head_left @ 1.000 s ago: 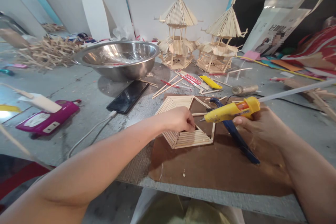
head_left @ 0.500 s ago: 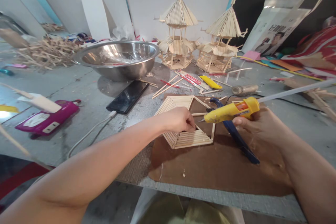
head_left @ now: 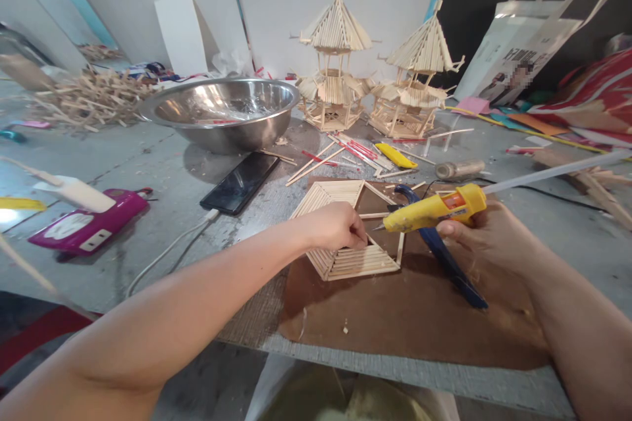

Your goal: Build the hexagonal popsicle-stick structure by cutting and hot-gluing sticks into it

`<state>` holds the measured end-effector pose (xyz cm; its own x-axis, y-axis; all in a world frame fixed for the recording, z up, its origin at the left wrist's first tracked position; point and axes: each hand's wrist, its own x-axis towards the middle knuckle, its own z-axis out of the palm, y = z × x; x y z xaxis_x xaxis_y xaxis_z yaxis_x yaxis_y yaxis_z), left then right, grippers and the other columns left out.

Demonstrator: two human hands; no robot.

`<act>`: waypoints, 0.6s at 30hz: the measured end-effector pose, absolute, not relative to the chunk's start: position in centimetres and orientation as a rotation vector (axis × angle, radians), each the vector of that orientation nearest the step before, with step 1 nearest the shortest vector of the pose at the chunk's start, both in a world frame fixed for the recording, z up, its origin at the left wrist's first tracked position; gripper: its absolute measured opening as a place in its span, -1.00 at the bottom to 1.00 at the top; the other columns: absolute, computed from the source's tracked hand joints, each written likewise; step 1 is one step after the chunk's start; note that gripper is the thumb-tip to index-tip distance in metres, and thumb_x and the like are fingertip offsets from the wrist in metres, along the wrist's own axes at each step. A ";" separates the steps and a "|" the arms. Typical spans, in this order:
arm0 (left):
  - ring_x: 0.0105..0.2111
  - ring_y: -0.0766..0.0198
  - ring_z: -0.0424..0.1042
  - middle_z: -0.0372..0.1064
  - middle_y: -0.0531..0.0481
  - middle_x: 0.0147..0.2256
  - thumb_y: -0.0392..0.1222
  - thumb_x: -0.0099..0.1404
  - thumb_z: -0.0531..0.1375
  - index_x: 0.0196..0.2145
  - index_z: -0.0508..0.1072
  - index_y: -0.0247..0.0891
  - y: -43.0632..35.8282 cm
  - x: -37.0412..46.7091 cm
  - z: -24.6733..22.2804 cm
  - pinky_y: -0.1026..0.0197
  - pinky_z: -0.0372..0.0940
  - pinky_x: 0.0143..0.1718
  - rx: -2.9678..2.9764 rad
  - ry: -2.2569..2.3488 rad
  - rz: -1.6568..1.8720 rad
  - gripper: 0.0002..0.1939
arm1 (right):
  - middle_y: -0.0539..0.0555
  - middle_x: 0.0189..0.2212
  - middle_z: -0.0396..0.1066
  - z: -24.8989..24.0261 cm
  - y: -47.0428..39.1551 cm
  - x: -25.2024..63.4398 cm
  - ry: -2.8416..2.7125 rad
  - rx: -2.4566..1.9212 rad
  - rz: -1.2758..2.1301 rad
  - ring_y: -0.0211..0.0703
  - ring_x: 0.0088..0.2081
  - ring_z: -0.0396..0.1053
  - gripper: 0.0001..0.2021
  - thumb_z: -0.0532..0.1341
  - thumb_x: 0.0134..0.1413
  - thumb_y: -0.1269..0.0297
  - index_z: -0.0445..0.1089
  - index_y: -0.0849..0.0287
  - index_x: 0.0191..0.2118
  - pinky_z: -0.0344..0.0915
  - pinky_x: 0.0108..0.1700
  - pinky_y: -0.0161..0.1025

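Observation:
A six-sided frame of thin wooden sticks [head_left: 363, 264], partly filled with rows of sticks, lies on a brown mat [head_left: 345, 322]. My left hand [head_left: 340, 225] reaches over it, fingers pinched together at the inner edge of the rows; whatever they hold is hidden. My right hand [head_left: 486, 233] is wrapped round a yellow hot glue gun [head_left: 419, 212], its nozzle pointing left, just right of my left fingers. A clear glue stick [head_left: 553, 172] runs out of its back. Under the gun, blue-handled pliers [head_left: 451, 270] rest on the mat.
Two stick pagodas [head_left: 336, 95] stand at the back, near a steel bowl [head_left: 222, 115]. A phone [head_left: 241, 183] on a white cable and a purple power strip [head_left: 118, 217] are on the left. A yellow cutter [head_left: 396, 155] and loose sticks lie beyond the mat.
Almost nothing differs. Both hands, the glue gun and the stick frame keep their places; the view shifts very slightly.

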<state>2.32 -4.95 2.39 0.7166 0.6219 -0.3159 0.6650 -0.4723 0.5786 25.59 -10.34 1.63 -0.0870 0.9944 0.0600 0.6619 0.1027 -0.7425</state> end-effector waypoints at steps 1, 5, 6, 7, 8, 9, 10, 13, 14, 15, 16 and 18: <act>-0.48 0.40 0.31 0.43 0.03 -0.47 -0.22 -0.02 0.13 -0.42 0.48 -0.32 -5.0 2.3 2.4 0.41 0.11 -0.45 2.216 0.974 -0.078 -0.80 | -0.03 -0.66 0.20 1.7 -10.3 25.6 -1.817 -1.616 0.754 -0.29 -0.59 0.08 -0.63 0.14 -0.29 -0.04 0.34 0.23 -0.58 0.08 -0.58 -0.35; -0.48 0.40 0.31 0.43 0.04 -0.48 -0.22 -0.03 0.13 -0.43 0.48 -0.30 -5.0 2.3 2.3 0.40 0.11 -0.44 2.208 0.986 -0.075 -0.81 | -0.04 -0.68 0.17 1.6 -10.3 25.7 -1.823 -1.614 0.735 -0.30 -0.61 0.07 -0.63 0.15 -0.31 -0.06 0.33 0.23 -0.61 0.07 -0.60 -0.36; -0.48 0.40 0.31 0.43 0.04 -0.48 -0.22 -0.03 0.13 -0.43 0.48 -0.30 -5.0 2.3 2.3 0.40 0.10 -0.44 2.208 0.986 -0.075 -0.81 | -0.04 -0.69 0.16 1.5 -10.3 25.8 -1.823 -1.621 0.731 -0.31 -0.61 0.06 -0.62 0.15 -0.32 -0.06 0.32 0.23 -0.62 0.06 -0.61 -0.36; -0.48 0.40 0.31 0.43 0.04 -0.48 -0.22 -0.03 0.13 -0.42 0.48 -0.30 -5.0 2.3 2.3 0.40 0.10 -0.44 2.209 0.985 -0.075 -0.81 | -0.04 -0.69 0.16 1.5 -10.3 25.8 -1.823 -1.627 0.731 -0.31 -0.61 0.06 -0.62 0.16 -0.32 -0.06 0.32 0.23 -0.62 0.06 -0.61 -0.36; -0.48 0.40 0.31 0.43 0.03 -0.48 -0.22 -0.02 0.13 -0.42 0.48 -0.30 -5.0 2.3 2.3 0.40 0.10 -0.44 2.209 0.985 -0.075 -0.81 | -0.04 -0.69 0.16 1.5 -10.3 25.8 -1.823 -1.630 0.736 -0.31 -0.61 0.07 -0.62 0.16 -0.32 -0.06 0.32 0.23 -0.62 0.06 -0.60 -0.36; -0.47 0.40 0.31 0.43 0.03 -0.48 -0.22 -0.02 0.13 -0.42 0.48 -0.30 -5.0 2.3 2.3 0.40 0.10 -0.44 2.210 0.985 -0.075 -0.81 | -0.04 -0.68 0.17 1.5 -10.3 25.8 -1.822 -1.630 0.746 -0.30 -0.60 0.08 -0.62 0.15 -0.31 -0.05 0.33 0.23 -0.61 0.07 -0.59 -0.36; -0.47 0.40 0.31 0.43 0.03 -0.47 -0.22 -0.02 0.13 -0.42 0.48 -0.30 -4.9 2.3 2.3 0.40 0.10 -0.44 2.212 0.984 -0.075 -0.80 | -0.03 -0.67 0.18 1.5 -10.3 25.8 -1.819 -1.628 0.757 -0.30 -0.59 0.08 -0.62 0.15 -0.30 -0.05 0.34 0.24 -0.60 0.08 -0.59 -0.36; -0.47 0.40 0.30 0.43 0.03 -0.46 -0.20 -0.02 0.13 -0.42 0.48 -0.30 -4.9 2.3 2.4 0.40 0.09 -0.44 2.220 0.976 -0.094 -0.80 | -0.03 -0.66 0.20 1.5 -10.4 25.8 -1.807 -1.627 0.760 -0.29 -0.59 0.09 -0.62 0.16 -0.31 -0.05 0.36 0.24 -0.57 0.08 -0.58 -0.36; -0.47 0.40 0.30 0.43 0.03 -0.46 -0.20 -0.01 0.13 -0.41 0.48 -0.30 -4.9 2.3 2.5 0.40 0.09 -0.45 2.225 0.972 -0.111 -0.80 | -0.03 -0.65 0.21 1.5 -10.4 25.8 -1.802 -1.632 0.756 -0.29 -0.59 0.10 -0.62 0.16 -0.31 -0.05 0.36 0.24 -0.56 0.08 -0.58 -0.36; -0.47 0.40 0.29 0.43 0.04 -0.47 -0.19 -0.01 0.12 -0.41 0.48 -0.31 -4.9 2.3 2.6 0.39 0.08 -0.46 2.232 0.968 -0.130 -0.79 | -0.03 -0.65 0.22 1.5 -10.4 25.9 -1.798 -1.636 0.753 -0.29 -0.58 0.11 -0.62 0.17 -0.31 -0.04 0.37 0.24 -0.56 0.09 -0.57 -0.36; -0.48 0.41 0.29 0.43 0.04 -0.47 -0.19 0.01 0.11 -0.41 0.48 -0.31 -4.9 2.2 2.8 0.39 0.07 -0.46 2.240 0.966 -0.147 -0.79 | -0.03 -0.65 0.23 1.4 -10.3 25.9 -1.795 -1.639 0.750 -0.29 -0.58 0.11 -0.63 0.17 -0.30 -0.03 0.37 0.24 -0.55 0.09 -0.57 -0.36; -0.49 0.42 0.28 0.42 0.04 -0.48 -0.18 0.04 0.09 -0.39 0.47 -0.32 -4.9 2.1 3.0 0.39 0.06 -0.47 2.257 0.960 -0.162 -0.77 | -0.03 -0.63 0.26 1.3 -10.3 26.1 -1.792 -1.630 0.760 -0.28 -0.57 0.14 -0.65 0.17 -0.28 -0.02 0.38 0.23 -0.52 0.11 -0.56 -0.36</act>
<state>2.13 -4.87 3.03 0.7214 0.5952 -0.3539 0.6783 -0.5045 0.5343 26.08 -10.30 1.30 -0.0717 0.9962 0.0499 0.6566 0.0848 -0.7495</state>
